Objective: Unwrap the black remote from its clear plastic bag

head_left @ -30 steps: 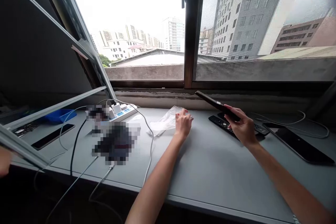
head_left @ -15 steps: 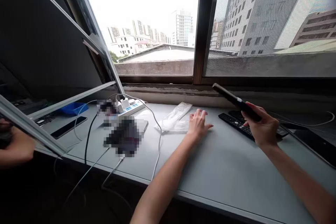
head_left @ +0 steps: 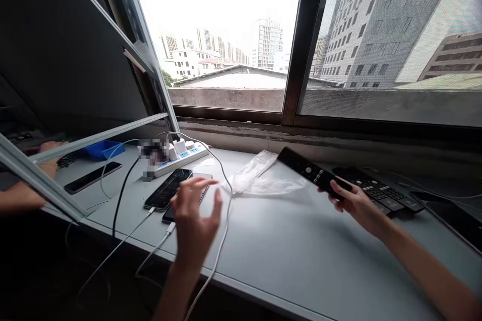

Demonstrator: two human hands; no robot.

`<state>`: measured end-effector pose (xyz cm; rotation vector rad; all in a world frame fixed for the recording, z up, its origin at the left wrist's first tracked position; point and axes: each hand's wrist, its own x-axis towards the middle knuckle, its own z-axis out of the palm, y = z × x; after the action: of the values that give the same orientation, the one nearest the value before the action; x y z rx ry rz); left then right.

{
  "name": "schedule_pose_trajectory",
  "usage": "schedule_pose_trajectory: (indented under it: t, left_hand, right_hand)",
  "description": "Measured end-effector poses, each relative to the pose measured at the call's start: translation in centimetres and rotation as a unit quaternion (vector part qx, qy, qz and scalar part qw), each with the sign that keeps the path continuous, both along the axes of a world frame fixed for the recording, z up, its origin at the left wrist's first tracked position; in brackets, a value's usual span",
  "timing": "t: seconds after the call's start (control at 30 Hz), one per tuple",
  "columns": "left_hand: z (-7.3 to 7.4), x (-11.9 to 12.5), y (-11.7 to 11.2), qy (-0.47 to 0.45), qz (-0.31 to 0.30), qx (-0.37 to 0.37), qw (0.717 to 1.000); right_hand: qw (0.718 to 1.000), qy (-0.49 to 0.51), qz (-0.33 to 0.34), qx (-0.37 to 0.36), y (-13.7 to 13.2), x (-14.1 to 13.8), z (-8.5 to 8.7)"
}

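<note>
The right hand [head_left: 356, 204] grips one end of a black remote [head_left: 311, 173], thumb on top, holding it tilted above the grey table [head_left: 301, 256], just right of a clear plastic bag [head_left: 259, 179]. The left hand [head_left: 196, 223] hovers empty with fingers spread near the table's front edge, beside a white cable [head_left: 228, 195] and two phones [head_left: 168, 188]. Bare tabletop lies between the hands.
</note>
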<state>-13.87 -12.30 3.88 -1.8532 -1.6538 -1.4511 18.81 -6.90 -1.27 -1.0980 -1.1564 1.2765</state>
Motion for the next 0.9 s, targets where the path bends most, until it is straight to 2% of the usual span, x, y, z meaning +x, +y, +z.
schedule_pose_trajectory:
  t: [0.07, 0.17, 0.3, 0.4, 0.5, 0.77, 0.9]
  left_hand:
    - [-1.1, -4.0, 1.1, 0.012, 0.073, -0.080, 0.994]
    - [-2.6, -8.6, 1.9, 0.019, 0.114, -0.157, 0.981]
    - [-3.8, -11.8, 2.1, 0.056, 0.146, -0.194, 0.968]
    - [-4.4, -12.8, 2.6, 0.087, 0.143, -0.271, 0.948]
    - [-4.7, -13.2, 3.4, 0.109, 0.131, -0.312, 0.935]
    - [-4.8, -13.0, 4.2, 0.137, 0.150, -0.315, 0.927]
    - [-4.5, -12.9, 4.1, 0.134, 0.155, -0.274, 0.940]
  right_hand:
    - [0.993, -0.060, 0.087, -0.047, -0.1, -0.6, -0.5]
    - [0.974, -0.109, 0.169, -0.107, -0.2, -1.2, -1.5]
    - [0.969, -0.103, 0.169, -0.150, -0.2, -0.9, -2.3]
    - [0.965, -0.089, 0.167, -0.182, -0.2, -0.2, -2.2]
    - [0.958, -0.095, 0.201, -0.182, -0.3, 0.3, -1.8]
    - [0.955, -0.109, 0.216, -0.169, -0.2, 0.6, -1.6]
    - [0.951, -0.124, 0.228, -0.168, -0.2, 0.5, -1.4]
